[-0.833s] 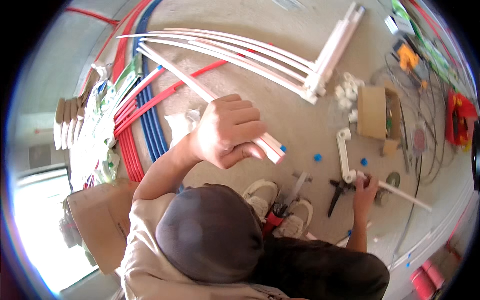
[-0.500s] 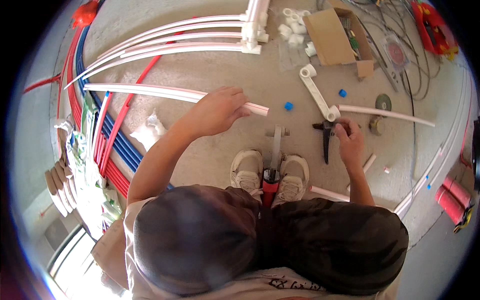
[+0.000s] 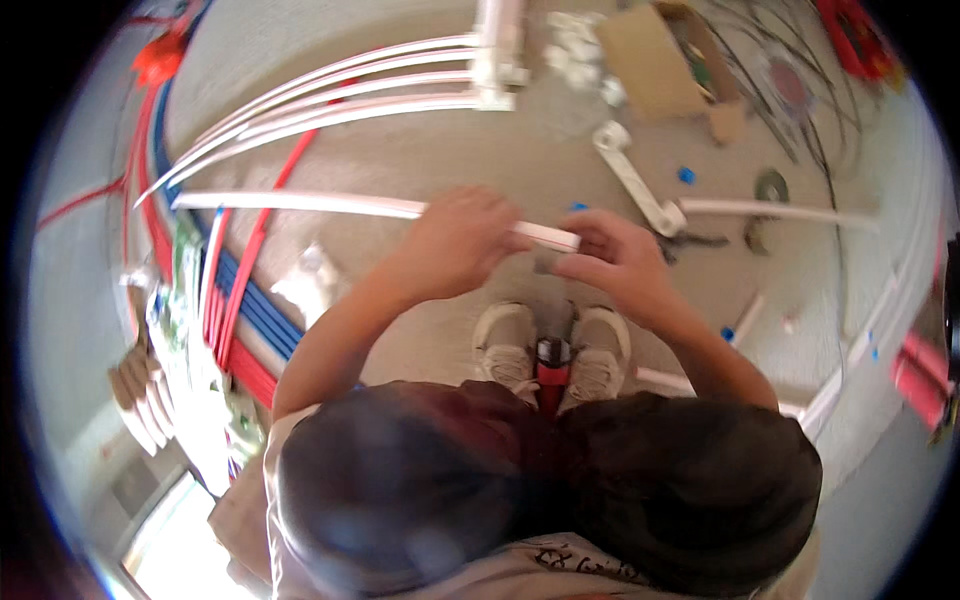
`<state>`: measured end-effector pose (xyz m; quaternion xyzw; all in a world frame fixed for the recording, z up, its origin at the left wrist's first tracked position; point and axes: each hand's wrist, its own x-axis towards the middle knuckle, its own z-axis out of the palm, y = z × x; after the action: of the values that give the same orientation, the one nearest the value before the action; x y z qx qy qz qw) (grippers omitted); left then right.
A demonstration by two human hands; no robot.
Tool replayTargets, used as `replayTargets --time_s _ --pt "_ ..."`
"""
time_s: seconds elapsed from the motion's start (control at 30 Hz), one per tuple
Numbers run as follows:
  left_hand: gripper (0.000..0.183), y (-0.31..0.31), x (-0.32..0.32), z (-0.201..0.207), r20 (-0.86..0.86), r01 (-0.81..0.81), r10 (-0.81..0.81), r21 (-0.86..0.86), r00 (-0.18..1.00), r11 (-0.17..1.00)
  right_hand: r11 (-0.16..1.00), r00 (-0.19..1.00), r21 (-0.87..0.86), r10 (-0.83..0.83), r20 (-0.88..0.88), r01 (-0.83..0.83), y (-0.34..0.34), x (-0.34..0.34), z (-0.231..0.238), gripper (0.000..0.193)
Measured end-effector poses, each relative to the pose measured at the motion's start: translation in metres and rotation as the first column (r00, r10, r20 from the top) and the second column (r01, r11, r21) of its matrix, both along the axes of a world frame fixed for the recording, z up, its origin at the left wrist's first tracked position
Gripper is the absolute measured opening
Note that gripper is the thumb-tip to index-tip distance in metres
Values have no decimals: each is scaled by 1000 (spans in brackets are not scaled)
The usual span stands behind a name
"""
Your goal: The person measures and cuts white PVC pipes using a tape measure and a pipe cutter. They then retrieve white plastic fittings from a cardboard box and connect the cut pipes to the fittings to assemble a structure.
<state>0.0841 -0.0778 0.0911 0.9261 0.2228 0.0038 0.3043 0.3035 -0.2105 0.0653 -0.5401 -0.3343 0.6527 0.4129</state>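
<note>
A long white plastic pipe (image 3: pixel 330 204) with a red stripe runs from the left toward the middle. My left hand (image 3: pixel 465 240) is wrapped round it a little way back from its right end. At that end, my right hand (image 3: pixel 615 255) has its thumb and fingers closed about the pipe's tip; motion blurs the exact contact. Between my shoes stands a red and black tool (image 3: pixel 552 362), its upper part faint behind the hands. Just beyond my right hand, a dark hand tool (image 3: pixel 695 240) lies on the floor beside a white fitting bar with round ends (image 3: pixel 635 180).
Joined white pipes (image 3: pixel 370 75) lie at the far left, above red pipes (image 3: pixel 247 300) and blue pipes (image 3: pixel 262 310). A cardboard box (image 3: pixel 655 60) and white fittings (image 3: pixel 575 55) are at the back. Tape rolls (image 3: pixel 770 190) and a pipe piece (image 3: pixel 780 210) lie at right.
My right hand has left the dark tool and moved left to the pipe's end. The pipe, still in my left hand, has shifted slightly right and down. The dark tool now lies turned on the floor.
</note>
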Motion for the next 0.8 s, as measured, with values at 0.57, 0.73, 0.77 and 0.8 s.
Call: replayTargets --time_s 0.57,0.73,0.77,0.8 --pt "34 17 -55 116 414 -76 -28 232 910 970 991 988 -77 -102 120 111 -43 19 -13 24" --pt "57 24 -64 152 432 -146 42 210 901 967 987 988 -92 -119 100 129 -47 13 -21 23" --pt "64 25 -60 155 429 -165 63 203 901 965 986 987 -96 -123 109 133 -48 15 -22 23" --pt "64 27 -54 156 417 -168 65 215 906 962 984 984 -100 -134 118 146 -50 18 -22 22"
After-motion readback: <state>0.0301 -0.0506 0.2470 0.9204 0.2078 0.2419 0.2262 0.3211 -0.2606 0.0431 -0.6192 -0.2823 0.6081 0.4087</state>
